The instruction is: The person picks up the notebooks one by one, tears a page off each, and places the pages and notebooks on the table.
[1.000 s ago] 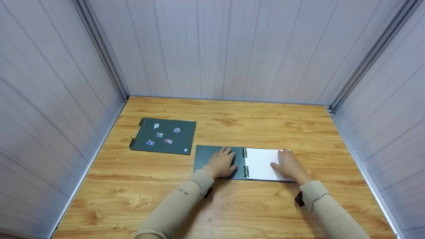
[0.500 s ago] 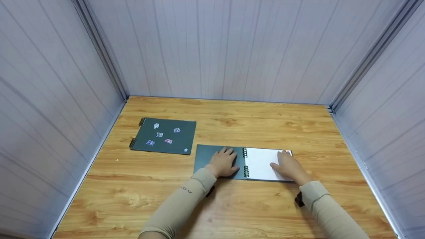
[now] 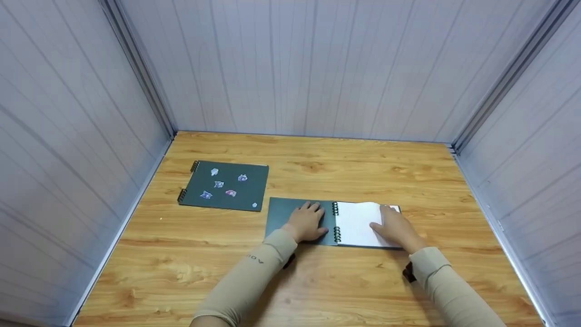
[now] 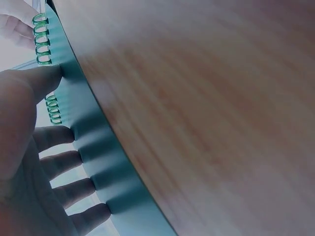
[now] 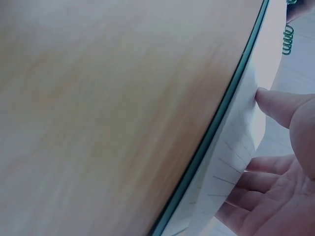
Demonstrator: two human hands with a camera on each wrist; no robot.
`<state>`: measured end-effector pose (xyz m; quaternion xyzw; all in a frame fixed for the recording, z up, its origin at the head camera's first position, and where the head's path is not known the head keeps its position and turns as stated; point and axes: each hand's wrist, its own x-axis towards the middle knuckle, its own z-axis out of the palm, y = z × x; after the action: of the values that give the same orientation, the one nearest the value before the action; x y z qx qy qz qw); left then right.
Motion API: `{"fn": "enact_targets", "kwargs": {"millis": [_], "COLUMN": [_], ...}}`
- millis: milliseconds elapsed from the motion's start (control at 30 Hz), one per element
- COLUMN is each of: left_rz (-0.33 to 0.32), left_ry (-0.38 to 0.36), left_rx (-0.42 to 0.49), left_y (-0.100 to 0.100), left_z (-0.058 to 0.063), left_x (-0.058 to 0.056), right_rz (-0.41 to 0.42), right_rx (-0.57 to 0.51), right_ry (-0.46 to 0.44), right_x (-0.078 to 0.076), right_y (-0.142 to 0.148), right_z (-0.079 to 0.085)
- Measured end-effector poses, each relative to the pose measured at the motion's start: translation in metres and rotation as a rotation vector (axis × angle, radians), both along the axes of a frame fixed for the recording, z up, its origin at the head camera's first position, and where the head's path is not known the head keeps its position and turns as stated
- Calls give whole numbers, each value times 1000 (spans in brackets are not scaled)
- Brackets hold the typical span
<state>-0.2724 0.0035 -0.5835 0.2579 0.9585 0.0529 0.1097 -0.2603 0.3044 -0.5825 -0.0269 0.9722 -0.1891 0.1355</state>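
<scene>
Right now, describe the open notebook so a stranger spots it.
On the wooden table, find the left hand and right hand. Both touch the open notebook. Its white page sets it apart from the closed, stickered notebook to the left.

I get an evenly lit head view, but hazy wrist views: blurred table (image 4: 211,132), soft shadows across the left cover (image 4: 142,216).
</scene>
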Motion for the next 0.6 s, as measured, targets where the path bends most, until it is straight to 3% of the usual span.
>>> {"fn": "enact_targets", "kwargs": {"millis": [233, 433, 600], "left_rz": [7, 5, 11], "left_ry": [-14, -10, -17], "left_rx": [6, 4, 10], "left_y": [1, 1, 1], "left_z": [1, 2, 3], "left_x": [0, -1, 1], "right_rz": [-32, -78, -60], "right_rx": [-51, -176, -251], "right_ry": [37, 31, 50], "right_x": [-1, -5, -7], "right_y": [-1, 3, 8], "right_z": [6, 15, 22]}}
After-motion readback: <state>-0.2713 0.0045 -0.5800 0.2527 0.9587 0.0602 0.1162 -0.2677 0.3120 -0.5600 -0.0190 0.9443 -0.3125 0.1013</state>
